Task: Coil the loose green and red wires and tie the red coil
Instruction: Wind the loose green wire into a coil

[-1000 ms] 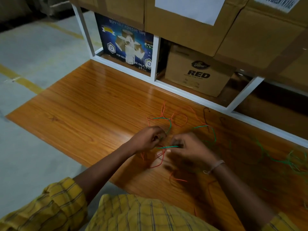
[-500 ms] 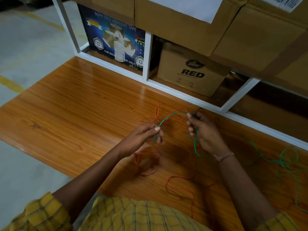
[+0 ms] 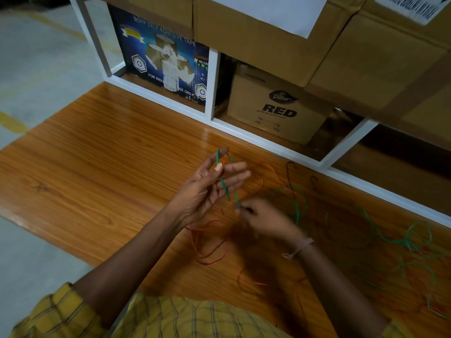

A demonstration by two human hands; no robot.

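Since half a second ago the left hand (image 3: 207, 189) has opened up and lifted. Its fingers now stand spread and fairly straight, and the green wire (image 3: 225, 185) is looped over the raised index finger, where before it was pinched at the fingertips. The right hand (image 3: 263, 220) has dropped from its higher spot down to just beside the left palm.

Far left, the wooden board (image 3: 102, 172) lies on the grey floor (image 3: 31, 69). The left hand acts as a former, with the thumb seeming to touch the green strand against the finger. Below and between the hands, the red wire (image 3: 210, 242) sprawls in loose loops on the board, uncoiled and untied. The right hand is blurred with motion; its fingers are curled and it appears to pinch the green wire's lower run, pulling it taut. Further right the green wire trails off in a wide loop (image 3: 296, 203) on the board, and a tangle of green strands (image 3: 412, 242) lies well apart. A white shelf frame (image 3: 256, 137) holding cardboard boxes (image 3: 275, 111) runs along the back.

The risks, as judged here:
- That single turn sits near the fingertip on open fingers, so any slack from the right hand could let it slip off.
- The green tail crosses the red loops, so pulling it in may drag red wire along and snarl the two.
- The far tangle could knot tight if tugged.
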